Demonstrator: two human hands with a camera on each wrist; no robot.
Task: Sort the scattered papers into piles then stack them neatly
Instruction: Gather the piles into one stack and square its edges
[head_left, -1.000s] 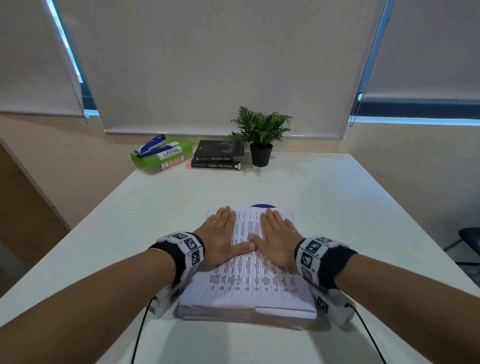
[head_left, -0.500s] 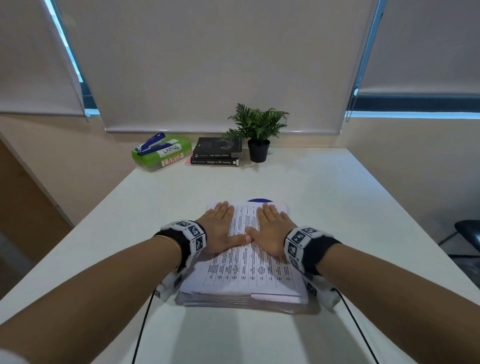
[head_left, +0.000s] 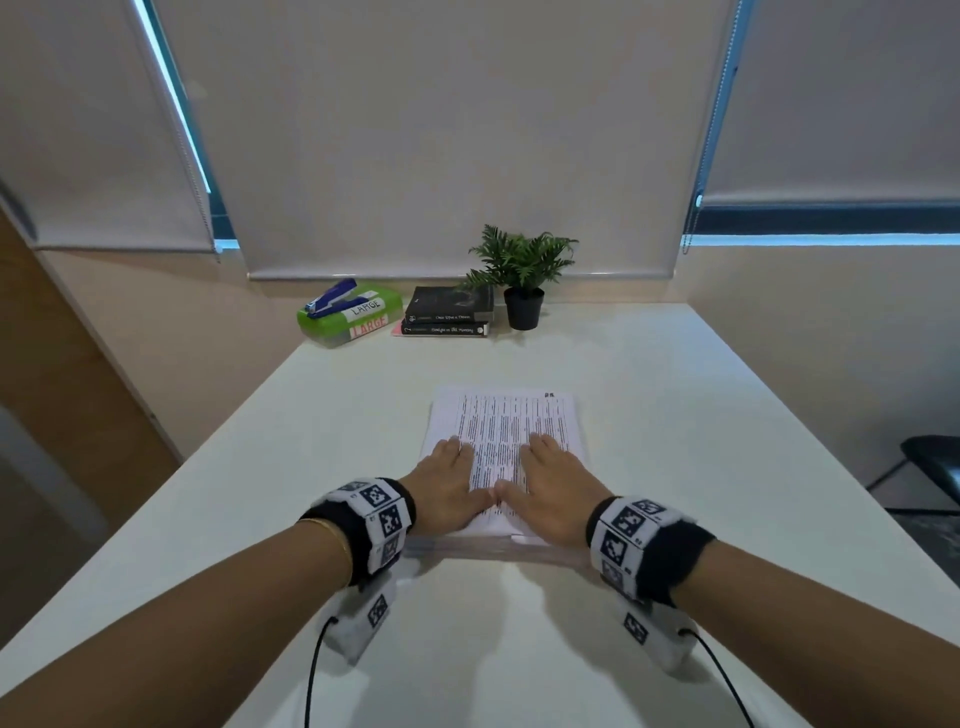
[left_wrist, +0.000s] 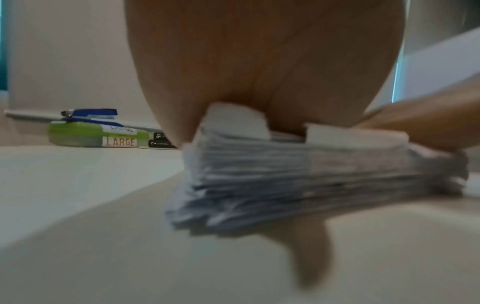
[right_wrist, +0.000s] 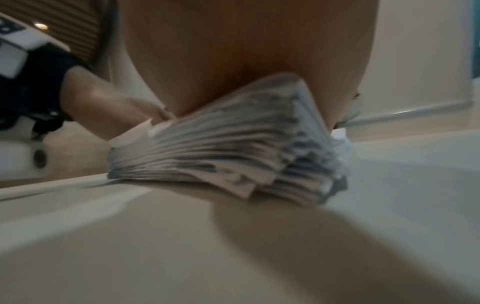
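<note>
One thick stack of printed papers (head_left: 511, 421) lies in the middle of the white table (head_left: 701, 415). My left hand (head_left: 451, 486) lies flat on the stack's near left part, fingers straight. Beside it my right hand (head_left: 553, 491) lies flat on the near right part, and the two thumbs almost meet. The left wrist view shows the stack's near edge (left_wrist: 311, 176) under my left palm (left_wrist: 259, 61), sheets slightly fanned. In the right wrist view the stack's near right corner (right_wrist: 233, 154) sits under my right palm (right_wrist: 246, 51).
At the table's far edge stand a green box (head_left: 349, 317) labelled LARGE with a blue stapler (head_left: 331, 298) on it, two dark books (head_left: 448, 312) and a small potted plant (head_left: 522, 273). A dark chair (head_left: 930, 467) stands right of the table. Window blinds hang behind.
Both hands have slid back along the top sheet toward the stack's near edge, uncovering its far half. The blue shape that showed beyond the far edge is no longer visible.
</note>
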